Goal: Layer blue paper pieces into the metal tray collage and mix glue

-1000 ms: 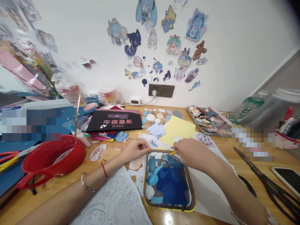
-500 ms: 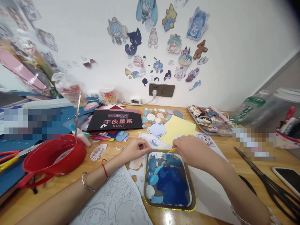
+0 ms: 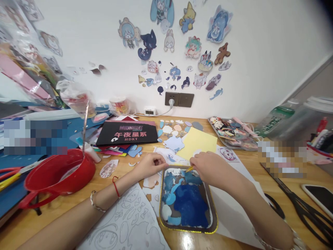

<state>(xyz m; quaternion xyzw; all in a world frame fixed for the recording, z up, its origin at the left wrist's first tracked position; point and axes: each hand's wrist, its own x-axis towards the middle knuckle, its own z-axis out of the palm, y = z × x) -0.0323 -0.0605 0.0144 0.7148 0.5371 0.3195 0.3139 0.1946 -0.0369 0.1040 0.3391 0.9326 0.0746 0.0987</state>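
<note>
A shallow dark tray (image 3: 214, 222) with a yellow rim lies in front of me, holding paper cut-outs: a large deep-blue piece (image 3: 191, 205), lighter blue ones and white ones. My left hand (image 3: 151, 165) is closed, its thumb and finger pressed to the tray's upper left corner. Over the upper right edge, my right hand (image 3: 208, 168) is closed around a slim yellow pointed tool (image 3: 190, 169). Its tip points down at the blue and white pieces at the tray's top. Most of the tool is hidden in the hand, so its exact kind cannot be told.
Behind the tray lie a yellow sheet (image 3: 201, 144) and small cut-outs. A red pot (image 3: 62, 180) with a metal stick stands left, near a black folder (image 3: 127, 133). A line-drawn sheet (image 3: 125, 222) lies front left. Black scissors (image 3: 291, 198) and a phone (image 3: 318, 196) lie right.
My right hand has shifted slightly left, and the yellow tool's tip moves a little with it. The left hand stays at the tray's corner.
</note>
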